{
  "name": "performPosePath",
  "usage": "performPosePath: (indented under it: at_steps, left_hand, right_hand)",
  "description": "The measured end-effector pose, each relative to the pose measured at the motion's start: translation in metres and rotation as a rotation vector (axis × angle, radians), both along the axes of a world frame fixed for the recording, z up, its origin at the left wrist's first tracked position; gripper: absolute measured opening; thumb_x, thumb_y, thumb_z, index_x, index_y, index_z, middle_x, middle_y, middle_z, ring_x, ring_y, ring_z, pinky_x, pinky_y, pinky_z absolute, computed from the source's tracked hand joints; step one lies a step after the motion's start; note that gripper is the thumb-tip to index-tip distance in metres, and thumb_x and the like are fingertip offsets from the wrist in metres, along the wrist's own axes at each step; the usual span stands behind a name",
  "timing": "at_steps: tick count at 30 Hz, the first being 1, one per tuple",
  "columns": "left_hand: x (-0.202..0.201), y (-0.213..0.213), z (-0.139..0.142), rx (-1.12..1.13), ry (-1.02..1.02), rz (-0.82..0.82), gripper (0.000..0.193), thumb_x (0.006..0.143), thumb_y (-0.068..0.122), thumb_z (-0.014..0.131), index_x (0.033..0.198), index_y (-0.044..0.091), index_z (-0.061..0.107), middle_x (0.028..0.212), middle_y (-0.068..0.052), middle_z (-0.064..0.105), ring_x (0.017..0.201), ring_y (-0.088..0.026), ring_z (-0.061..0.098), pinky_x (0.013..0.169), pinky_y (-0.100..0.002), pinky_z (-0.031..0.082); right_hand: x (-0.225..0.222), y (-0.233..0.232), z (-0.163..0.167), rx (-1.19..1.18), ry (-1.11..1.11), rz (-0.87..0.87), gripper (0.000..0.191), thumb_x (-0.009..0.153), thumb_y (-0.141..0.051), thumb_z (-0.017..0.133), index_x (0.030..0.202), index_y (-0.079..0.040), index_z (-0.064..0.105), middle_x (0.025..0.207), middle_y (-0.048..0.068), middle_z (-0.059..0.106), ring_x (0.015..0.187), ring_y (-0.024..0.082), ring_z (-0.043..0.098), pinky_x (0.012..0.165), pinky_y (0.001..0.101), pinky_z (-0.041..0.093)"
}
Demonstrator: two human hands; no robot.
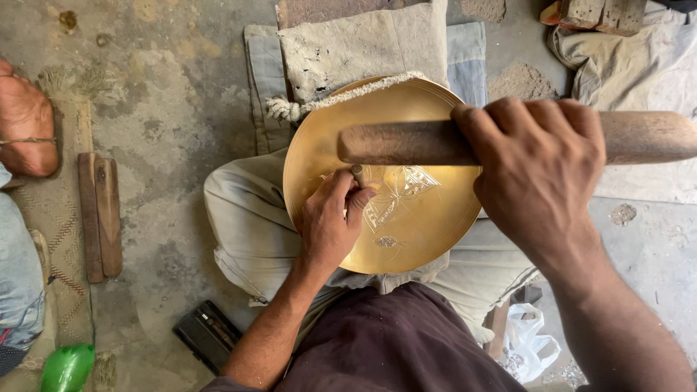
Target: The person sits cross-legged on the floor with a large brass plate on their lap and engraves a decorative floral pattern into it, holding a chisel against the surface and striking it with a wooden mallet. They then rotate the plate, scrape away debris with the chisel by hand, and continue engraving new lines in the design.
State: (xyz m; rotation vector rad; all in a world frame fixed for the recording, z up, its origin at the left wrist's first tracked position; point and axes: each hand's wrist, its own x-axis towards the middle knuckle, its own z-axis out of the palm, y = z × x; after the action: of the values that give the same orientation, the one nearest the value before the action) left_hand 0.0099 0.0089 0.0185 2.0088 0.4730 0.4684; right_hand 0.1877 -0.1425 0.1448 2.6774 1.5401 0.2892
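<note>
Head view: I note a round brass plate [406, 218] propped on the person's lap, its upper rim leaning against a dusty cushion [363, 43] with a knotted cord [290, 109] lying along the edge. The left hand [330, 221] is clenched around a small metal chisel [357, 174], tip set on the plate face just beside an engraved butterfly-like pattern [399, 192]. The right hand [537, 174] grips a thick wooden mallet [406, 142], held level across the upper half of the plate, its head close above the chisel's top. In my judgement, the engraving step calls for the chisel to stand steady at a fixed tilt, the left hand's heel braced on the plate, and for light, even taps landing squarely on the chisel's head, so the line does not skid across the polished surface; the plate must sit firm against the cushion. On the concrete floor [167, 109] to the left lie two wooden strips [100, 218], a dark flat case [207, 335] and a green bottle [67, 366]; another person's bare foot [25, 120] rests at the far left.
</note>
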Motion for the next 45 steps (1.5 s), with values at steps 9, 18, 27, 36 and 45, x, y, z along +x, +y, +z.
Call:
performPosePath:
  at_steps: [9,18,27,36,45]
  left_hand:
    - [0.001,0.005,-0.002,0.067,-0.013,-0.02,0.026,0.101,0.027,0.071,0.108,0.004,0.06,0.089,-0.008,0.072,0.082,-0.026,0.072,0.068,-0.039,0.056]
    - [0.003,0.009,0.006,-0.017,-0.031,-0.124,0.025,0.101,0.022,0.069,0.119,0.005,0.062,0.099,-0.01,0.072,0.088,-0.028,0.073,0.071,-0.039,0.057]
    - [0.024,0.03,0.011,0.235,-0.019,-0.444,0.028,0.091,0.014,0.075,0.116,0.009,0.063,0.103,-0.012,0.071,0.091,-0.031,0.072,0.072,-0.042,0.057]
    - [0.053,0.038,0.018,0.373,0.167,-0.871,0.05,0.086,0.0,0.068,0.132,0.022,0.065,0.08,-0.008,0.073,0.077,-0.025,0.075,0.065,-0.04,0.059]
    - [0.064,0.037,0.023,0.437,0.24,-0.949,0.046,0.084,-0.001,0.067,0.125,0.019,0.065,0.087,-0.01,0.074,0.082,-0.03,0.075,0.067,-0.045,0.058]
  right_hand:
    - [0.001,-0.003,-0.005,0.135,0.32,-0.139,0.027,0.099,-0.009,0.068,0.125,-0.013,0.068,0.107,0.007,0.072,0.087,0.021,0.066,0.081,0.0391,0.048]
    - [-0.012,-0.021,-0.012,0.249,0.476,-0.262,0.036,0.092,-0.009,0.07,0.127,-0.009,0.061,0.103,0.01,0.071,0.085,0.027,0.07,0.078,0.0431,0.055]
    - [-0.044,-0.069,-0.053,0.177,0.228,-0.314,0.04,0.086,-0.002,0.071,0.125,-0.006,0.067,0.104,0.015,0.074,0.09,0.031,0.072,0.083,0.0488,0.056]
    - [-0.105,-0.107,-0.101,0.448,0.283,-0.542,0.039,0.094,-0.007,0.073,0.13,0.0,0.06,0.109,0.022,0.071,0.089,0.034,0.07,0.075,0.046,0.054]
    - [-0.12,-0.111,-0.113,0.624,0.508,-0.707,0.043,0.087,-0.01,0.076,0.124,-0.007,0.055,0.105,0.014,0.072,0.089,0.027,0.071,0.078,0.0438,0.058]
